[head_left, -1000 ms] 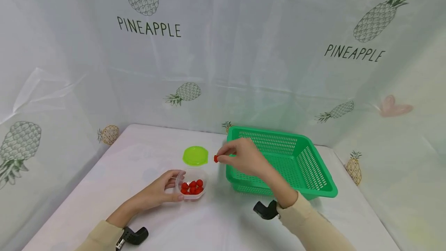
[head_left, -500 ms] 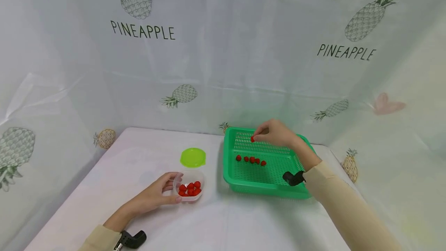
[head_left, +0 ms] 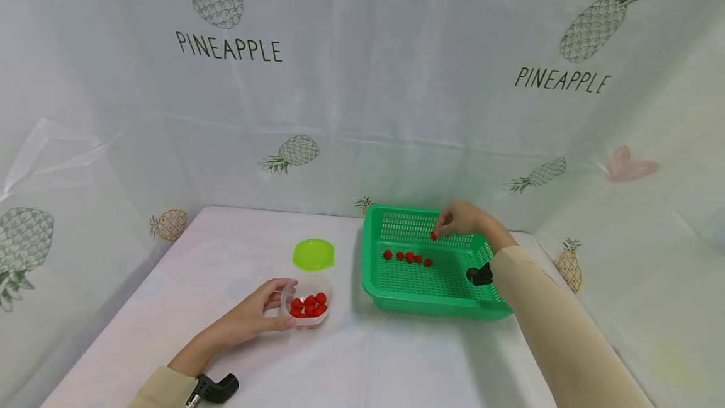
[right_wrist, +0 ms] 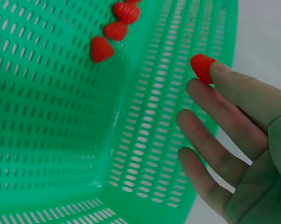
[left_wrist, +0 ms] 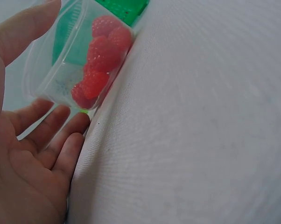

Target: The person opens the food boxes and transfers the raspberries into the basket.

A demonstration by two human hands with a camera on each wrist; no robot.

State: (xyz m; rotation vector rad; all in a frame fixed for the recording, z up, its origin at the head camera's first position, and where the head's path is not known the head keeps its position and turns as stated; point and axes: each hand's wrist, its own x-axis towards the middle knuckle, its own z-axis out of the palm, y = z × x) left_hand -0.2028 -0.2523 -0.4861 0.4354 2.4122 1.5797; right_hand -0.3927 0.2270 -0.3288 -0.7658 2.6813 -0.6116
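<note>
My right hand [head_left: 460, 219] pinches a raspberry [right_wrist: 202, 67] between thumb and forefinger, over the back wall of the green basket [head_left: 370, 282]. The other fingers are spread below it in the right wrist view. Along the basket floor lies a row of several raspberries [head_left: 410, 257]. On the left, my left hand [head_left: 255, 317] holds a small clear plastic container [left_wrist: 61, 86], thumb at the near side and fingers around the far side. Several raspberries [left_wrist: 104, 53] are heaped in its bottom.
A lime-green lid [head_left: 314, 254] lies flat behind the container, left of the basket. A white cloth [head_left: 340, 364] covers the table. Behind it hangs a pale curtain [head_left: 396, 112] with printed pineapples. Each wrist wears a black camera mount [head_left: 218, 389].
With a raspberry pinched, my right hand has moved right and back, from beside the container to over the basket's rear. The left hand still holds the container in place.
</note>
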